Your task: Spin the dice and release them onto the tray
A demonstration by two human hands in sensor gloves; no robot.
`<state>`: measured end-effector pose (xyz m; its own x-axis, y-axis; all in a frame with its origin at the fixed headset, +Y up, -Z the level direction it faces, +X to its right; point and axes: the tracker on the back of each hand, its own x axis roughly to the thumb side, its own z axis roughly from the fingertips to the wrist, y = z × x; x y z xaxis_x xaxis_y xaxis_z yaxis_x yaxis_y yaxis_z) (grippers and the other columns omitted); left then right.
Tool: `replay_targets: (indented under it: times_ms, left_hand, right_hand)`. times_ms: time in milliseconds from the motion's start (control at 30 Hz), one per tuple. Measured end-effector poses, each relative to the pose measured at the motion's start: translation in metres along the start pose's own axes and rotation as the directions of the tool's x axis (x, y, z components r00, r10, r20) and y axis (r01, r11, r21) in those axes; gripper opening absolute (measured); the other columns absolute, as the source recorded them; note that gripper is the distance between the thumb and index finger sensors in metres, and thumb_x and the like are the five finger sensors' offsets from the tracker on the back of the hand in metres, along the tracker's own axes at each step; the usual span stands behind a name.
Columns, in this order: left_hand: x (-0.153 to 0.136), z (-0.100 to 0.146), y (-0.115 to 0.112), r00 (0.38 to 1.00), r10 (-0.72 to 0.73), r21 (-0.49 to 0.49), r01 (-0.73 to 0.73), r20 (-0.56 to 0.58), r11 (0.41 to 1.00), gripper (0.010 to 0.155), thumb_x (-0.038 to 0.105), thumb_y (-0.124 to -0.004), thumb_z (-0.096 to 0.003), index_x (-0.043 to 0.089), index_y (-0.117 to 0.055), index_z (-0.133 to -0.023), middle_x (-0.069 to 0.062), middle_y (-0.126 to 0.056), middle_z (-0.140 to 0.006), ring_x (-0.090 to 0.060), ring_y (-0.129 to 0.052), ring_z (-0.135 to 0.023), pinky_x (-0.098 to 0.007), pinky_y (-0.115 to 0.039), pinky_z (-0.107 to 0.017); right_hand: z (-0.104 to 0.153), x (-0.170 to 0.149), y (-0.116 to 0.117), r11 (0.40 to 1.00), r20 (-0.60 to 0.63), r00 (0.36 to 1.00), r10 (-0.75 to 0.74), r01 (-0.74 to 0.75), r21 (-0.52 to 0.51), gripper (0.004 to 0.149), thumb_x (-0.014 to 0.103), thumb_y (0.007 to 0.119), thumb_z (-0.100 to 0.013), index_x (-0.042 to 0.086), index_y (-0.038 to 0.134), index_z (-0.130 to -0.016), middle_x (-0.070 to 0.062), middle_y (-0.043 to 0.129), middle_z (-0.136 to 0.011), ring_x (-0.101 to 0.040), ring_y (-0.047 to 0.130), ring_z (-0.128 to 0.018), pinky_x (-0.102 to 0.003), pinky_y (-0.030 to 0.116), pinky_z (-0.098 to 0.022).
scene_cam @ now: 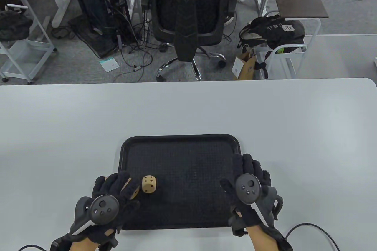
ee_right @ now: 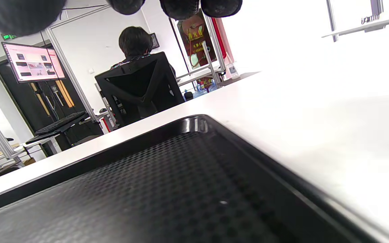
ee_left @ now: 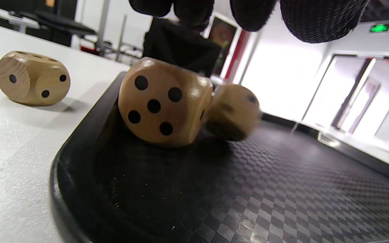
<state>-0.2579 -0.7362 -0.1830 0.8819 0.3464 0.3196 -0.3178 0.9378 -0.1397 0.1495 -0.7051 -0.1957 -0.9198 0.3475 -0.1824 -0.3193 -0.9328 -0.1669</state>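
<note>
A black tray (scene_cam: 181,136) lies at the table's near middle. My left hand (scene_cam: 117,183) hovers over the tray's left edge with fingers spread and holds nothing. One wooden die (scene_cam: 148,184) stands free on the tray just right of those fingers; in the left wrist view this die (ee_left: 233,111) is blurred. A second die (ee_left: 164,103), five pips facing the camera, sits against the tray's left rim, half hidden under my fingers (scene_cam: 134,192). A third die (ee_left: 32,78) lies on the table left of the tray. My right hand (scene_cam: 249,171) rests flat on the tray's right rim (ee_right: 194,125).
Beyond the table's far edge stand an office chair (scene_cam: 191,12), floor cables and a cart with a bag (scene_cam: 272,31). A person (ee_right: 135,44) sits behind that chair near a monitor (ee_right: 32,62). Cables (scene_cam: 312,229) trail from my wrists at the near edge.
</note>
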Motion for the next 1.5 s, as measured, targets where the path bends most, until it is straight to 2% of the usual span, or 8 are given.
replay_targets:
  times_ms: [367,467,667,867,1100,1300,1433,1500]
  left_hand:
    - [-0.002,0.001,0.004,1.0,0.004,0.017,-0.004,-0.015,1.0,0.069,0.056,-0.068,-0.0456,0.033,-0.05,-0.107,-0.012,-0.038,-0.118,-0.047,-0.043,-0.109,-0.073,-0.021,-0.077]
    - [-0.004,0.003,0.012,1.0,0.006,0.055,-0.005,-0.016,0.998,0.069,0.056,-0.068,-0.0456,0.033,-0.049,-0.108,-0.012,-0.038,-0.119,-0.047,-0.042,-0.109,-0.073,-0.02,-0.077]
    - [-0.013,-0.008,0.027,0.97,-0.226,0.099,0.234,-0.085,0.967,0.069,0.057,-0.068,-0.046,0.034,-0.049,-0.108,-0.012,-0.039,-0.119,-0.047,-0.043,-0.11,-0.073,-0.021,-0.077]
    - [-0.035,-0.028,0.034,0.897,-0.387,0.014,0.399,-0.213,0.917,0.07,0.056,-0.072,-0.0451,0.035,-0.048,-0.108,-0.011,-0.039,-0.119,-0.046,-0.043,-0.11,-0.073,-0.021,-0.078]
    - [-0.054,-0.045,0.024,0.882,-0.36,-0.083,0.352,-0.303,0.932,0.073,0.058,-0.074,-0.0436,0.035,-0.048,-0.108,-0.011,-0.038,-0.119,-0.046,-0.042,-0.11,-0.072,-0.021,-0.078]
    - [-0.071,-0.048,0.009,0.847,-0.411,-0.175,0.372,-0.336,0.912,0.069,0.057,-0.078,-0.0419,0.033,-0.059,-0.104,-0.01,-0.059,-0.112,-0.045,-0.059,-0.104,-0.07,-0.031,-0.078]
    - [-0.076,-0.046,0.007,0.859,-0.389,-0.183,0.346,-0.332,0.92,0.061,0.054,-0.081,-0.0415,0.033,-0.072,-0.098,-0.008,-0.082,-0.099,-0.042,-0.082,-0.091,-0.068,-0.046,-0.077]
    - [-0.077,-0.046,0.006,0.877,-0.343,-0.179,0.298,-0.337,0.938,0.059,0.051,-0.083,-0.0419,0.03,-0.074,-0.097,-0.007,-0.087,-0.094,-0.04,-0.087,-0.087,-0.066,-0.051,-0.076]
  right_hand:
    - [0.009,-0.035,0.011,1.0,-0.053,0.999,0.011,-0.013,-0.025,0.084,0.064,0.07,-0.035,0.043,0.032,-0.107,0.003,0.03,-0.119,-0.03,0.036,-0.112,-0.062,0.031,-0.082]
    - [0.01,-0.038,0.009,1.0,-0.049,0.999,0.016,-0.017,-0.022,0.084,0.064,0.07,-0.035,0.043,0.034,-0.107,0.005,0.031,-0.119,-0.029,0.036,-0.113,-0.062,0.032,-0.082]
    - [0.01,-0.043,0.01,0.999,-0.051,0.998,0.029,-0.029,0.017,0.083,0.064,0.07,-0.035,0.042,0.036,-0.107,0.005,0.032,-0.119,-0.029,0.036,-0.113,-0.062,0.033,-0.082]
    - [0.012,-0.044,0.008,0.999,-0.038,0.999,0.028,-0.027,0.021,0.083,0.064,0.07,-0.034,0.042,0.037,-0.107,0.004,0.034,-0.118,-0.03,0.04,-0.111,-0.062,0.034,-0.081]
    - [0.01,-0.049,0.009,0.998,-0.067,0.997,0.046,-0.042,0.056,0.084,0.065,0.07,-0.034,0.041,0.036,-0.107,0.003,0.034,-0.118,-0.03,0.04,-0.111,-0.062,0.035,-0.081]
    - [0.009,-0.053,0.01,0.996,-0.08,0.996,0.045,-0.039,0.08,0.084,0.065,0.069,-0.034,0.041,0.036,-0.107,0.002,0.035,-0.118,-0.031,0.041,-0.11,-0.062,0.036,-0.081]
    - [0.01,-0.052,0.009,0.997,-0.071,0.997,0.039,-0.034,0.073,0.083,0.064,0.07,-0.034,0.04,0.037,-0.107,0.002,0.037,-0.117,-0.031,0.042,-0.11,-0.062,0.036,-0.08]
    - [0.01,-0.052,0.008,0.998,-0.065,0.997,0.032,-0.028,0.061,0.083,0.064,0.07,-0.034,0.04,0.038,-0.107,0.001,0.038,-0.117,-0.031,0.043,-0.11,-0.062,0.037,-0.08]
